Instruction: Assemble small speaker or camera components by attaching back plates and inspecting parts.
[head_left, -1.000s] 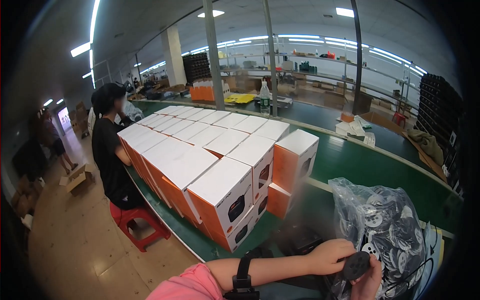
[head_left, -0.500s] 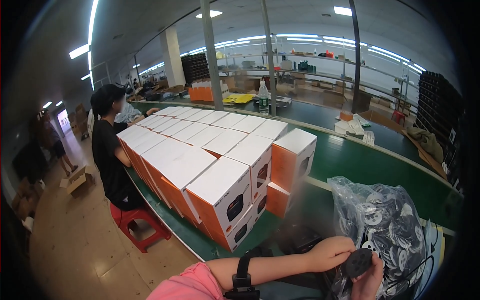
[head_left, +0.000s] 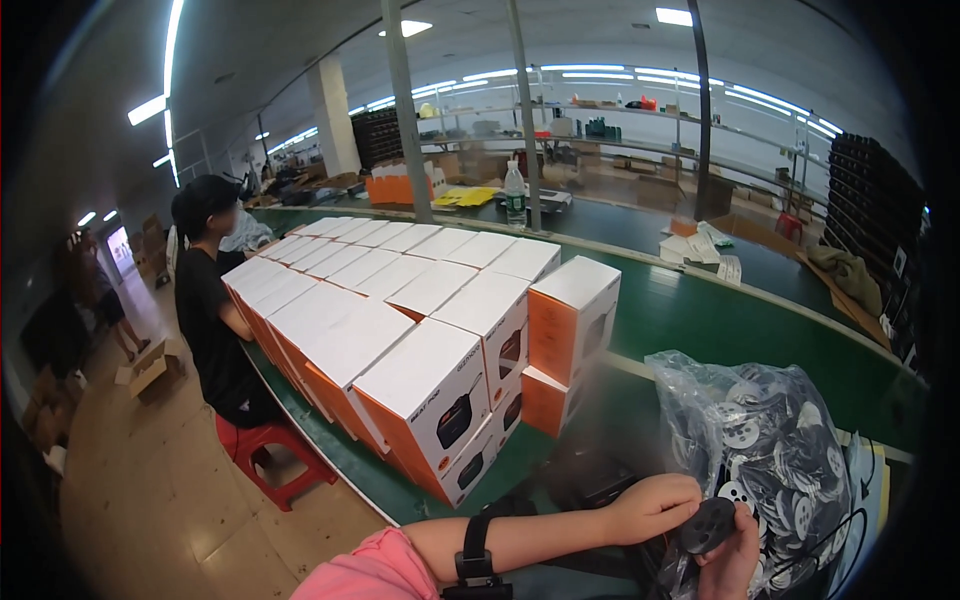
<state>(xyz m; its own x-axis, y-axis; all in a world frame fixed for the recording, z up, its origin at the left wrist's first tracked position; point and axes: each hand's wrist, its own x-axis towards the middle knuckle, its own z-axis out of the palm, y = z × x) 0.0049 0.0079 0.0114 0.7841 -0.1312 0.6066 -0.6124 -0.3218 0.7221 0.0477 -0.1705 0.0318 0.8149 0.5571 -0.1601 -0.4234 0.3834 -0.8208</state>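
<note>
A black round disc with several holes (head_left: pixel 707 525) is held in front of me at the lower right. My right hand (head_left: pixel 733 560) grips its right edge between thumb and fingers. My left hand (head_left: pixel 656 508) is closed at the disc's upper left edge, its fingertips pinched against it and partly hidden. Just beyond my hands stands a clear plastic bag (head_left: pixel 690 400), filled with many similar round discs, grey and white with holes (head_left: pixel 742 432). A white disc with dark holes (head_left: pixel 735 493) shows right behind the black one.
Stacked white and orange boxes (head_left: pixel 415 375) fill the green bench (head_left: pixel 665 305) to the left. Dark, blurred items (head_left: pixel 590 475) lie between boxes and bag. A black cable (head_left: pixel 850 530) loops beside the bag. A water bottle (head_left: pixel 515 197) stands farther back. A seated person (head_left: pixel 215 310) is at far left.
The view has shifted slightly, so the boxes appear farther left. The black disc has tilted and turned a little between my hands; both hands stay on it.
</note>
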